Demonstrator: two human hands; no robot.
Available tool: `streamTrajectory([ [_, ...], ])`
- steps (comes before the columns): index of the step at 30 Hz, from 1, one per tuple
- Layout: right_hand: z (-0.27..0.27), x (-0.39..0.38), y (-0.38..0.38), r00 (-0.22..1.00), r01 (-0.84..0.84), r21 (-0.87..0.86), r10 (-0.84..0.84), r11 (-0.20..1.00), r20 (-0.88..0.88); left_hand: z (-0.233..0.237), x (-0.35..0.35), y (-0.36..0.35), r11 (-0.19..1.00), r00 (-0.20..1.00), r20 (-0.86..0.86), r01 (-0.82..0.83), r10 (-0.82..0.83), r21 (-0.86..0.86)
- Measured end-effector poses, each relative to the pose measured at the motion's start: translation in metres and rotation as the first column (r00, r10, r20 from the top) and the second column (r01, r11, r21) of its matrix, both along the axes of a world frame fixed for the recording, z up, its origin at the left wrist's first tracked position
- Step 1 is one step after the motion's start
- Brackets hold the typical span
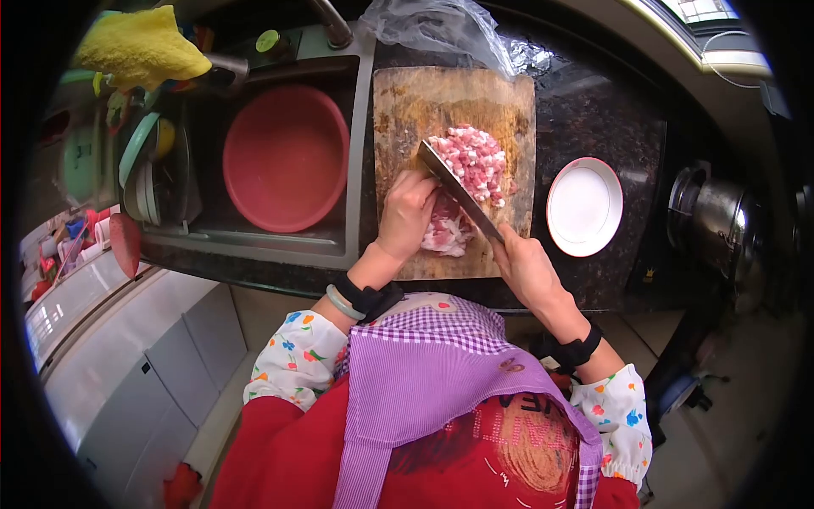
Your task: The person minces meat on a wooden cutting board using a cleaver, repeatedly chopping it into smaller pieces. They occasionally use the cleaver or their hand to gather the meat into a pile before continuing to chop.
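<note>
The cutting board (403,93) sits on the tabletop (585,110), its near end close to the front edge. The knife (465,197) runs diagonally over it, diced meat (475,157) behind the blade, larger meat (448,236) in front. Left of the board is the sink (360,153), holding the basin (286,161); right is the dish (585,208). A bag (437,30) lies behind the board.
</note>
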State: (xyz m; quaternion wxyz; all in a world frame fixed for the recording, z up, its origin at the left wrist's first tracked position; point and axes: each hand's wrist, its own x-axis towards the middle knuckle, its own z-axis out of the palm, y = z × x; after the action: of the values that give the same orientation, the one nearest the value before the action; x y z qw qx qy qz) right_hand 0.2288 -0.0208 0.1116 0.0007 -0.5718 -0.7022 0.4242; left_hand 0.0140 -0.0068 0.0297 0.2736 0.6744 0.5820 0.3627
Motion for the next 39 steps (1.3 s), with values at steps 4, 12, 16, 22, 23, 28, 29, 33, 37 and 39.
streamTrajectory([
  [4,0.002,0.000,0.002,0.996,0.036,0.059,-0.031,0.998,-0.082,0.000,0.001,0.000,1.000,0.999,0.031,-0.022,0.022,-0.001],
  [12,0.017,0.000,0.007,0.998,-0.055,-0.019,0.056,0.998,0.027,0.004,-0.004,-0.004,0.999,0.999,0.021,-0.035,0.035,-0.004],
  [16,0.004,-0.005,0.003,0.994,-0.065,0.010,0.064,0.998,0.088,0.003,-0.001,-0.001,0.999,1.000,0.005,-0.010,0.010,0.032],
  [22,-0.033,-0.050,0.041,0.998,-0.040,0.202,0.049,0.979,-0.042,0.001,0.004,0.002,0.997,0.998,0.003,0.061,-0.061,0.038],
  [23,-0.040,-0.047,0.048,0.998,-0.023,0.216,0.035,0.976,-0.050,-0.002,0.000,0.002,0.994,0.995,-0.008,0.102,-0.101,0.028],
  [28,-0.039,-0.018,0.048,0.954,0.205,0.123,-0.170,0.971,-0.247,0.013,-0.008,-0.006,0.974,0.976,-0.049,0.214,-0.210,0.081],
  [29,-0.039,-0.015,0.043,0.952,0.212,0.126,-0.176,0.969,-0.251,0.021,-0.009,-0.010,0.960,0.960,-0.109,0.268,-0.259,0.079],
  [33,-0.038,-0.001,0.024,0.943,0.224,0.121,-0.184,0.967,-0.278,0.018,-0.007,-0.021,0.913,0.884,-0.283,0.404,-0.372,0.062],
  [37,-0.032,0.014,0.009,0.953,0.214,0.073,-0.192,0.974,-0.233,0.007,-0.003,-0.019,0.950,0.911,-0.319,0.301,-0.263,0.077],
  [39,-0.032,0.018,0.000,0.950,0.228,0.095,-0.200,0.969,-0.241,0.004,-0.002,-0.017,0.987,0.943,-0.317,0.132,-0.098,0.086],
])
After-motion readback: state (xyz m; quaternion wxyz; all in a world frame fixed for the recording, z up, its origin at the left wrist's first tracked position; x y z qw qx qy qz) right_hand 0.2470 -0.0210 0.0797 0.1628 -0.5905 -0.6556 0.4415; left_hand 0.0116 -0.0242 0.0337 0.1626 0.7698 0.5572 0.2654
